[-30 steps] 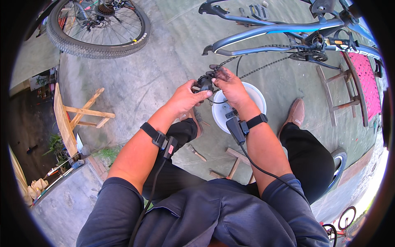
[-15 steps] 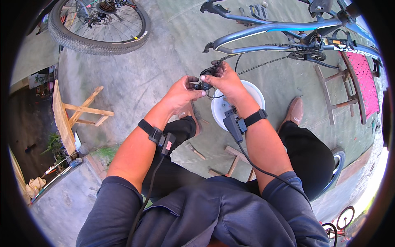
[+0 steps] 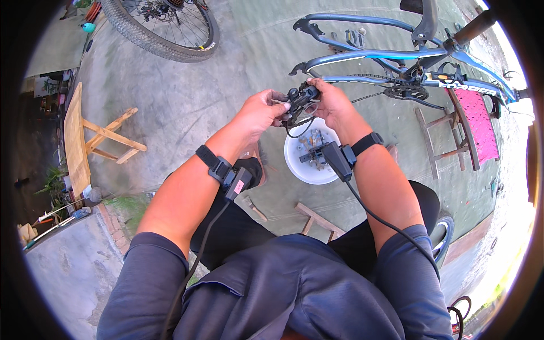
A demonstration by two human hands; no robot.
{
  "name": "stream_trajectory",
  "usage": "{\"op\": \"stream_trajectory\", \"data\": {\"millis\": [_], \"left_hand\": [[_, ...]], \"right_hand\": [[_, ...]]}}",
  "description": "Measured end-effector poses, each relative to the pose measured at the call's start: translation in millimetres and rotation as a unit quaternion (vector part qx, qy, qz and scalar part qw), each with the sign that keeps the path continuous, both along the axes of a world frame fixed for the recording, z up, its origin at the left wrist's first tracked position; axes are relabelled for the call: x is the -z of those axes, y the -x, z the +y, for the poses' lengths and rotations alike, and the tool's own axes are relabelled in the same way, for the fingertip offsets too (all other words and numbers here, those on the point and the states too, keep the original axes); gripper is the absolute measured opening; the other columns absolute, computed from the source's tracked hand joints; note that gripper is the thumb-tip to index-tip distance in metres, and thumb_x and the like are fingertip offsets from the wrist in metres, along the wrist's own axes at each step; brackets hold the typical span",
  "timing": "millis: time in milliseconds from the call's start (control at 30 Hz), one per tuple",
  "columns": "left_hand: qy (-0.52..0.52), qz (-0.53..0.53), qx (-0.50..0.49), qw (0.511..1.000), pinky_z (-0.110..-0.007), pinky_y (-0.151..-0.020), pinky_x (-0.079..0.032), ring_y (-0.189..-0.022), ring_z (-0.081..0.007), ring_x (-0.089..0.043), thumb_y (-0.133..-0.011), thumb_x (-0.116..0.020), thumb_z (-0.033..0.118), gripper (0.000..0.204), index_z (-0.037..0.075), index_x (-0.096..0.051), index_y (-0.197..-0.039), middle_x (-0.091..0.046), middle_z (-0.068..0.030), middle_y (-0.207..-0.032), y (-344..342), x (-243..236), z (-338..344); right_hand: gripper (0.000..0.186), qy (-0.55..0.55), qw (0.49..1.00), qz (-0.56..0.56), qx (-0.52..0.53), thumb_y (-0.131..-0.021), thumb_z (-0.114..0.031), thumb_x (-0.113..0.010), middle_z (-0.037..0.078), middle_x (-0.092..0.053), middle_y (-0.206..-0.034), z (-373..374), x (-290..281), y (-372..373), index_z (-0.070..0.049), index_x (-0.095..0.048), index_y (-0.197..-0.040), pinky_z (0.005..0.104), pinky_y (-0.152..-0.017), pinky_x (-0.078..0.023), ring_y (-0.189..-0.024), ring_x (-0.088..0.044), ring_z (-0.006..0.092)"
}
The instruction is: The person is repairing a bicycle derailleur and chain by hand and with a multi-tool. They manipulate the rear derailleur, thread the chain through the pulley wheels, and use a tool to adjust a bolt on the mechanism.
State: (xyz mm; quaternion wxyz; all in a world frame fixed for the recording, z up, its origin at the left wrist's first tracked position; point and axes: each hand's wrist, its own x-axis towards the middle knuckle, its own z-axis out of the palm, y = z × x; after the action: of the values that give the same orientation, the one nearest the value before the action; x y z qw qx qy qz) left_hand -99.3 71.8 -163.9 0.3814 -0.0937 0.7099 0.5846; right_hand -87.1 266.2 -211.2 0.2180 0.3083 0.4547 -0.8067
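Note:
Between my two hands is a black rear derailleur (image 3: 300,103), held up in front of me above the far rim of a white basin (image 3: 290,163). My left hand (image 3: 262,113) pinches its left side with thumb and fingers. On the other side, my right hand (image 3: 334,106) grips it, the fingers partly hidden behind it. A thin black cable loops below the derailleur. The bicycle chain (image 3: 368,97) runs from the crankset (image 3: 406,92) toward my right hand; its near end is hidden. Small metal parts (image 3: 310,141) lie in the basin, partly covered by my right wrist's device.
A blue bicycle frame (image 3: 368,54) without its rear wheel spans the upper right, by a pink-topped wooden stool (image 3: 475,127). A wheel (image 3: 170,52) lies at upper left. A wooden stand (image 3: 76,139) is at left, a brush (image 3: 258,209) near my foot, a pedal (image 3: 356,38) beyond the frame.
The derailleur has turned in my hands and more of it shows. My right hand has shifted right, to its far side. The view has shifted, exposing more of the basin's contents.

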Motion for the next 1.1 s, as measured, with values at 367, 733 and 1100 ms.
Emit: {"op": "stream_trajectory", "data": {"millis": [367,733,1100], "left_hand": [[0.032,0.118,-0.001,0.993,-0.026,-0.073,-0.045,-0.087,-0.0130,-0.060,-0.089,-0.066,0.011,0.029,0.001,-0.061,-0.116,-0.066,-0.0070,-0.100,-18.6,8.5,18.8],[-0.030,0.019,0.019,0.999,-0.029,-0.084,-0.045,-0.098,-0.0137,-0.057,-0.093,-0.064,0.015,0.035,-0.002,-0.057,-0.123,-0.065,-0.0072,-0.111,-25.7,16.0,23.8],[-0.009,0.075,0.027,0.997,-0.030,-0.091,-0.046,-0.102,-0.0169,-0.058,-0.093,-0.064,0.013,0.037,-0.005,-0.054,-0.124,-0.064,-0.0113,-0.111,-20.6,34.1,14.7]], "right_hand": [[0.021,0.043,0.999,-0.015,-0.030,-0.096,-0.032,-0.050,0.007,-0.066,-0.081,22.5,-15.1,10.1,-0.013,-0.056,-0.093,0.0327,-0.054,-0.047,-0.053,-0.050,0.0162],[0.028,0.008,0.999,-0.011,-0.031,-0.096,-0.034,-0.045,0.015,-0.069,-0.090,33.8,-9.1,5.3,-0.007,-0.052,-0.096,0.0343,-0.057,-0.057,-0.072,-0.069,0.0263],[0.031,0.044,0.997,-0.028,0.053,-0.100,-0.034,-0.039,0.017,-0.068,-0.090,20.8,4.4,-5.2,-0.004,-0.050,-0.097,0.0366,-0.060,-0.060,-0.073,-0.069,0.0269]]}}
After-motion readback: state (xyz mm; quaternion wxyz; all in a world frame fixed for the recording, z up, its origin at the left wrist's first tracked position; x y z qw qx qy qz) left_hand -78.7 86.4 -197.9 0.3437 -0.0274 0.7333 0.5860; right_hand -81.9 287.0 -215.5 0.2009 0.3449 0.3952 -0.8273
